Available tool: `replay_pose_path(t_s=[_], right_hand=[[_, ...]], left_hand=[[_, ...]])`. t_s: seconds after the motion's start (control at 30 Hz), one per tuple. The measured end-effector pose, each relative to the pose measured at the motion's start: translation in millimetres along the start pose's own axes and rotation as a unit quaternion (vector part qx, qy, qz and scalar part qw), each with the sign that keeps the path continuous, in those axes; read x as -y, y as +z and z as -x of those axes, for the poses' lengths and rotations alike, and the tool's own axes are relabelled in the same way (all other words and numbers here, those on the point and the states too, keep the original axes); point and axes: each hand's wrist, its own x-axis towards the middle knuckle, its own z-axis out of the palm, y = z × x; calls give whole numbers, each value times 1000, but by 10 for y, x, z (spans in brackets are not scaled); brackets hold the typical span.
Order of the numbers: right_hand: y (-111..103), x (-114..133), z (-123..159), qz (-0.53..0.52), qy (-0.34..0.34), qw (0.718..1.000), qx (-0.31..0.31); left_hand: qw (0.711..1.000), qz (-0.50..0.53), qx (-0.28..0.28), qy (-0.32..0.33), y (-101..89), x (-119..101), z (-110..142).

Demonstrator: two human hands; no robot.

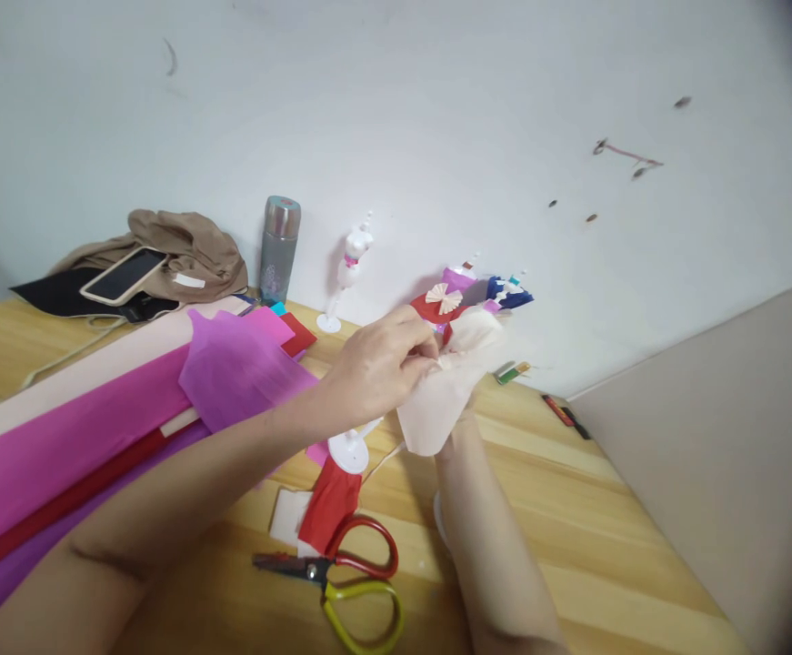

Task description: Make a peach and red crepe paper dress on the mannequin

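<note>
Cream crepe paper sheet (436,400) hangs crumpled, long axis down-left, pinched in your left hand (378,368); your right hand is hidden behind it, grip unclear.

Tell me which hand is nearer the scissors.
Right. The right hand, wrapped in cream paper, is up above the scissors; the left hand is about as high, slightly farther left.

Home craft desk, crepe paper rolls (61,437), scissors (347,573), wooden table (573,509)

table (573,509): light wood, against white wall
left: crepe paper rolls (61,437) — pink, red, purple
front: scissors (347,582)
back: flask (278,247), tan cloth (191,250)
</note>
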Motion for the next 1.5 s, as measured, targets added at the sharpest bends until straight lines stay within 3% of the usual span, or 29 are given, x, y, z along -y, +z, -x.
replay_pose_path(t_s=[0.1, 0.2, 0.37, 0.67, 0.87, 1.13, 1.33, 1.5], right_hand=[[-60, -11, -24, -47, -32, 998, -12], [-86, -10, -31, -79, -22, 997, -8], [-43, -24, -28, -86, 5, 996, 13], [84, 83, -39, -51, -18, 998, 23], [217, 227, -32, -51, -18, 997, 58], [134, 165, -26, -19, -23, 996, 82], [104, 130, -31, 6, -15, 997, 70], [134, 133, -31, 14, -20, 996, 85]], left_hand=[[999, -12, -33, 22, -41, 47, -22], [997, -32, -63, 29, -86, 93, -45], [996, -67, -53, 11, -103, 166, -70], [991, -119, -60, 3, -159, 183, -85], [995, -17, -94, -13, -361, 31, -103], [984, 116, 50, -124, -461, -22, -157], [944, 269, 56, -181, -551, 19, -157], [938, 287, 84, -174, -642, 27, -155]])
